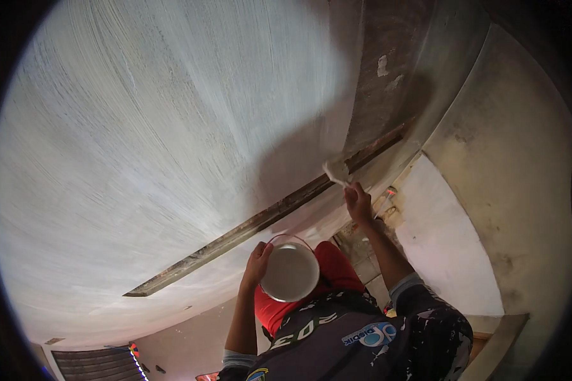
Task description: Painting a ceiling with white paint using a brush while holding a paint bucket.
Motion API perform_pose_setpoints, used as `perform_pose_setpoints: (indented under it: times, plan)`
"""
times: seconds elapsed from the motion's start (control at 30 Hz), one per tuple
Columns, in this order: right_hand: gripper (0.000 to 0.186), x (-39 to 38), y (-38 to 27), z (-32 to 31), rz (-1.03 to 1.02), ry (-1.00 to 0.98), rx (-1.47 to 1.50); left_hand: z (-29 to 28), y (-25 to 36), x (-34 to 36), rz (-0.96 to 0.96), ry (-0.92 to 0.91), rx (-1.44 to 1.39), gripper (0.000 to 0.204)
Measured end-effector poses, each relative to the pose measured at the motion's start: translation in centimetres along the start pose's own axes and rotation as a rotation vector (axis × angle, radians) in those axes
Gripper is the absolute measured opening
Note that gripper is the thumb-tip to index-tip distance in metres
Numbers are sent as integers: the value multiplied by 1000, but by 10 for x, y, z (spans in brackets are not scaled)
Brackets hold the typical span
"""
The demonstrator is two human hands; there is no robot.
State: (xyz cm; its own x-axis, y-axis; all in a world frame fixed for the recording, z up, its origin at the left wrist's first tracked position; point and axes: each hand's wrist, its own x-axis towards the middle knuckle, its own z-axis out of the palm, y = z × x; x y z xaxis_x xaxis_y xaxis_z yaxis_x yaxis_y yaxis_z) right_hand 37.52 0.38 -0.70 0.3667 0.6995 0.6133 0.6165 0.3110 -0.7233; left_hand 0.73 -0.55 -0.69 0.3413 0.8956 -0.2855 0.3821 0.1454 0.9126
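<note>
A small round pail of pale liquid with a red wire handle is gripped at its left rim by my left hand. My right hand is raised higher and to the right, closed on the handle of a paintbrush whose pale head is against or close to a long narrow recessed strip in the wall. The wall has streaky white paint, with an unpainted dark brown band at its upper right.
A stained wall curves away on the right, with a white panel on it and a ledge below. Some small tools lie low beside my right arm. A dark slatted opening with a string of lights is at the lower left.
</note>
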Motion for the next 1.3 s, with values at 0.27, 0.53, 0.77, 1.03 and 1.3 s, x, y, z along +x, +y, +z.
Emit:
perform_pose_setpoints:
  times: [0.27,0.53,0.77,1.03,1.3]
  plan:
    - [17,4,-13,-29,298,-343,-244,1,4,-5,25,13,-4,41]
    - [22,59,-74,-44,191,-169,-130,1,6,-7,25,15,-10,40]
    - [20,0,-7,4,127,21,-21,-1,10,-3,-5,-3,-23,39]
    - [22,-46,43,-10,246,-438,-143,0,-2,-6,-11,8,35,44]
    - [24,18,-23,-37,270,-377,-291,2,5,-3,24,-5,1,42]
